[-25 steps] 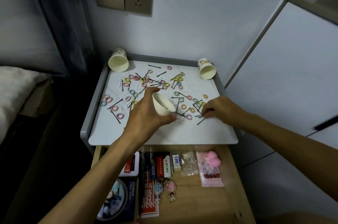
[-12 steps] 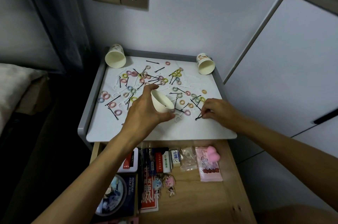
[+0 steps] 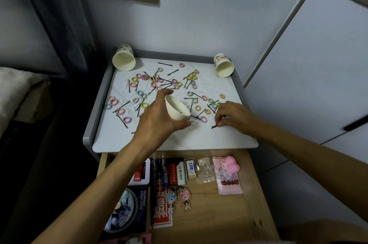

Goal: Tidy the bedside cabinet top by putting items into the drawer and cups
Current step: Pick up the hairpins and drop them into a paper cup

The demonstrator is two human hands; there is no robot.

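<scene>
The white cabinet top (image 3: 111, 138) is strewn with several small coloured hair rings (image 3: 127, 119) and black hairpins (image 3: 121, 106). My left hand (image 3: 157, 120) grips a small white paper cup (image 3: 177, 108), tilted with its mouth toward the right, just above the top near the front middle. A dark pin lies inside it. To its right, my right hand (image 3: 232, 115) pinches a black hairpin (image 3: 214, 126) at the tabletop. Below, the wooden drawer (image 3: 229, 213) stands open.
Two more paper cups lie on their sides at the back corners, one on the left (image 3: 123, 60) and one on the right (image 3: 224, 66). The drawer holds boxes, a pink packet (image 3: 229, 176), keychain figures (image 3: 179, 198) and a dark tin. A white door stands at the right, a bed at the left.
My right hand has drawn a hairpin slightly toward the front edge and lifted its fingers on it. The left hand keeps the cup in about the same place.
</scene>
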